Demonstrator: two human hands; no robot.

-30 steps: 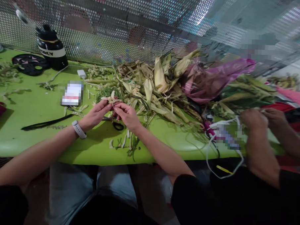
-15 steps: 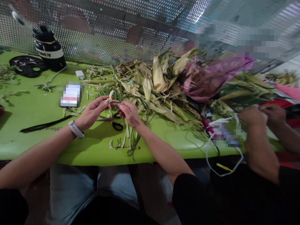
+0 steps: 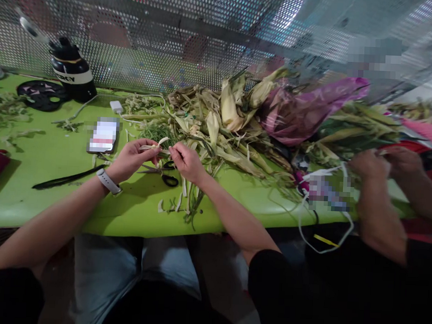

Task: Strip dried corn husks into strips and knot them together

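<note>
We held a small pale leafy stalk (image 3: 158, 146) in the air between both hands, just above the green table (image 3: 39, 192) and in front of the big heap. Our left hand (image 3: 130, 158) was closed on its one end with thumb and fingers. Our right hand (image 3: 187, 163) pinched the other end with the fingertips, so both hands were gripping the same piece.

As far as we could judge, only a small part was done. A few trimmings (image 3: 183, 203) lay near the front edge of the table, below our right hand. The heap of husks and stalks (image 3: 217, 128) behind was large and looked mostly untouched; it reached to the pink bag (image 3: 304, 113). The scissors (image 3: 165, 175) lay flat on the table right under our hands, with nobody holding them.

For moving there was bare table to the left, between the black strap (image 3: 65, 178) and the front edge. A phone (image 3: 103, 135) lay just beyond the left hand, and a black bottle (image 3: 74, 72) stood far back by the perforated metal wall (image 3: 171, 45), which closed the table on that side. To the right the room was narrow, because a co-worker's hands (image 3: 369, 166) were busy there, well apart from ours. The trimmings were very near the front edge.
</note>
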